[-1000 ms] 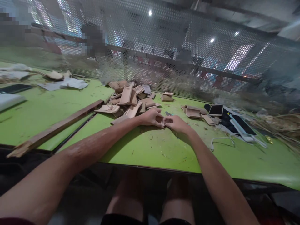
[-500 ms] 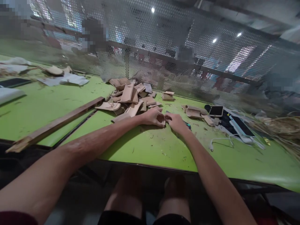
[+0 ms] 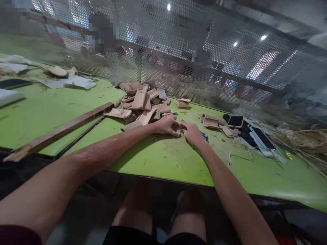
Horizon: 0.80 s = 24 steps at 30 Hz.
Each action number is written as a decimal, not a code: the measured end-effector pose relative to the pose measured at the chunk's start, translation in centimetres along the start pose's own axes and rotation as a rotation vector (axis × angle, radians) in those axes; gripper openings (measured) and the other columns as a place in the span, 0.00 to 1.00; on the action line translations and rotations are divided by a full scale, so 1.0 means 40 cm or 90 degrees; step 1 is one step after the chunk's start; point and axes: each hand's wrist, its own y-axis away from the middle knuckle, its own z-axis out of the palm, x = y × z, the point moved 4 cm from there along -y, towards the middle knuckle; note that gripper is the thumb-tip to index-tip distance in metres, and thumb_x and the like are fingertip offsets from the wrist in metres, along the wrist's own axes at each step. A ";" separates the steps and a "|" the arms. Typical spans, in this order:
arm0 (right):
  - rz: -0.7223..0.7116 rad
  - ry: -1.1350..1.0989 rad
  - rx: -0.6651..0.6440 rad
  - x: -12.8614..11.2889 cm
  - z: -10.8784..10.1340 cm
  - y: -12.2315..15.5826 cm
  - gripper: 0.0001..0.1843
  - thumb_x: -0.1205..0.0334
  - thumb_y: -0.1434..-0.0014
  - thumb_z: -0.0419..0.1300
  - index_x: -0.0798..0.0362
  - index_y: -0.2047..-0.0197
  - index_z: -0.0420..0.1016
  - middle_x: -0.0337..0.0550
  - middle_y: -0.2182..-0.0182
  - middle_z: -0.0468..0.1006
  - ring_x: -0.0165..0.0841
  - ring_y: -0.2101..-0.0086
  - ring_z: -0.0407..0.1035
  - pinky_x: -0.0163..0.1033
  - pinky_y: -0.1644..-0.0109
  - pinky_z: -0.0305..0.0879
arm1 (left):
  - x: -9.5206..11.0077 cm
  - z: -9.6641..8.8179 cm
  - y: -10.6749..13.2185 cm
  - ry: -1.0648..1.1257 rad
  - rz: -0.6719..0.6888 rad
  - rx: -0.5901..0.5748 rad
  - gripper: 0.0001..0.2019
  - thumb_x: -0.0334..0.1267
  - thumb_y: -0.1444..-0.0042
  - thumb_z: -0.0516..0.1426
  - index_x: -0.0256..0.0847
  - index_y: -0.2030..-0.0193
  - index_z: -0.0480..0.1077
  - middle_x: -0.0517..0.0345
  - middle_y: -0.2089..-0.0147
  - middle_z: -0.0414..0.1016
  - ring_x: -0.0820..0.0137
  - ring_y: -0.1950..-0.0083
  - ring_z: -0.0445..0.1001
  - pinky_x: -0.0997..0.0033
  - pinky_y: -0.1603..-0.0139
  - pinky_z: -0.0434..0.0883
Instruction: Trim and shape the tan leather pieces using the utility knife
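Over the green table, my left hand curls its thumb and fingers together in a pinch. A small pale bit shows at those fingertips, too small to name. Close by on the right, my right hand is closed, its fingertips almost meeting the left ones. What it grips is hidden. A dark tool with a teal end sticks out behind the right hand; whether it is held or just lies there I cannot tell. Beyond my left hand rises a pile of curved wooden pieces.
A long wooden stick lies at the left, beside a dark gap in the table. More curved pieces, two phones, a white cable and dry strands are at the right. A perforated metal screen stands behind.
Both hands keep almost the same place and pose. The camera view has tilted slightly, so the table's left side sits a little higher.
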 end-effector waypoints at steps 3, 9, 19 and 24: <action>-0.016 -0.034 -0.099 0.002 0.001 0.001 0.11 0.68 0.42 0.57 0.54 0.60 0.82 0.47 0.62 0.83 0.37 0.62 0.72 0.38 0.55 0.62 | -0.002 -0.002 0.000 -0.001 0.007 0.006 0.22 0.60 0.51 0.66 0.40 0.65 0.81 0.56 0.67 0.64 0.67 0.65 0.62 0.68 0.66 0.55; 0.004 0.016 0.005 0.016 0.008 -0.004 0.13 0.68 0.41 0.55 0.53 0.58 0.82 0.49 0.61 0.84 0.38 0.61 0.73 0.39 0.54 0.62 | -0.002 0.001 0.000 0.012 0.014 0.000 0.22 0.59 0.51 0.67 0.38 0.66 0.80 0.55 0.67 0.64 0.66 0.64 0.62 0.67 0.65 0.55; 0.004 -0.025 -0.034 0.014 0.005 -0.003 0.12 0.67 0.41 0.57 0.52 0.60 0.82 0.47 0.61 0.84 0.38 0.61 0.73 0.39 0.54 0.64 | 0.003 -0.004 0.005 0.007 -0.004 -0.018 0.21 0.57 0.51 0.67 0.39 0.63 0.81 0.56 0.68 0.62 0.66 0.64 0.62 0.68 0.64 0.56; 0.015 -0.006 0.035 0.017 0.014 -0.007 0.13 0.68 0.40 0.57 0.52 0.56 0.82 0.48 0.59 0.84 0.38 0.59 0.73 0.40 0.50 0.64 | -0.003 -0.004 0.002 0.030 -0.021 -0.033 0.22 0.56 0.51 0.68 0.36 0.65 0.80 0.56 0.67 0.63 0.67 0.64 0.63 0.68 0.64 0.57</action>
